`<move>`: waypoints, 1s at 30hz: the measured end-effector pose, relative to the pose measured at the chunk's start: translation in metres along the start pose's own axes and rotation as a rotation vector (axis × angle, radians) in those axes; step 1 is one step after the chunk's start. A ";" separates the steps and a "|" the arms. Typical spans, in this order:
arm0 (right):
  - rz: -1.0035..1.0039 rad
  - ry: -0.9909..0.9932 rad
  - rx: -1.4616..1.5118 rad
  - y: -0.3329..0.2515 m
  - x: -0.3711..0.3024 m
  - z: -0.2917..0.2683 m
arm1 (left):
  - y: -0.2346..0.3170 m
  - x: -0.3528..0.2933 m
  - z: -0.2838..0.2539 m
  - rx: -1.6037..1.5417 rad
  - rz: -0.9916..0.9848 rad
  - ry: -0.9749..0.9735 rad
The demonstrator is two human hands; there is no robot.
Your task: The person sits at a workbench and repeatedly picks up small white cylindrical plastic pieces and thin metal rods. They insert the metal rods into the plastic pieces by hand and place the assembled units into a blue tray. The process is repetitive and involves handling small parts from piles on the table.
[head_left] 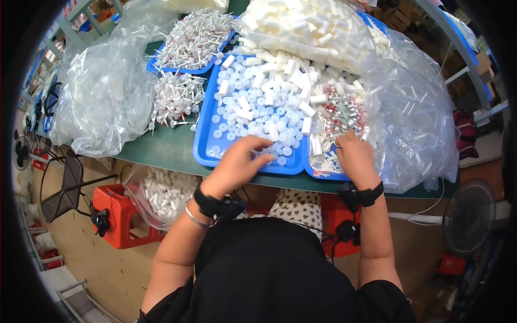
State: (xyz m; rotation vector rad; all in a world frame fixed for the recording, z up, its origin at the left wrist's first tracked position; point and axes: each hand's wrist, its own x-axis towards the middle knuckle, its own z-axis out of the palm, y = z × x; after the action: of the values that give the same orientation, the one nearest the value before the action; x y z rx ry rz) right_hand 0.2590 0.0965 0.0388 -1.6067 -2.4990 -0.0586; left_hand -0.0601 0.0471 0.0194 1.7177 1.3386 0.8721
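Note:
My left hand (240, 163) hovers at the near edge of a blue tray (203, 146), thumb and fingers apart, and I see nothing between them. Flat translucent discs (253, 114) with center holes fill that tray, and white cylinders (244, 114) lie scattered over them. At a second blue tray (325, 175) to the right, my right hand (356, 159) has its fingers curled together and pointing down. Whatever those fingertips may hold is hidden. Just beyond them lies a heap of thin metal pins with red and white ends (344, 112). Small white pieces (326, 163) lie by the same hand.
A tray of white stemmed parts (194, 39) stands far left, with a loose pile (176, 97) before it. Clear plastic bags (102, 97) flank the trays, and a bag of white cylinders (312, 27) lies behind. Below are red stools (116, 215) and a fan (468, 215).

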 end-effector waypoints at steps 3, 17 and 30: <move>-0.038 -0.034 -0.032 0.008 -0.007 0.010 | -0.002 0.003 0.021 0.334 0.251 0.077; -0.095 0.048 -0.055 0.012 -0.012 0.009 | -0.012 0.009 0.020 0.326 0.206 0.178; -0.008 0.085 0.138 0.016 -0.011 -0.010 | 0.017 0.000 0.011 -0.736 -0.291 0.102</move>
State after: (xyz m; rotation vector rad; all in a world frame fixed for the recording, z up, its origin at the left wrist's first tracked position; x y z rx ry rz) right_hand 0.2789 0.0924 0.0460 -1.5072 -2.3893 0.0426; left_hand -0.0428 0.0425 0.0294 0.8997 1.0962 1.1101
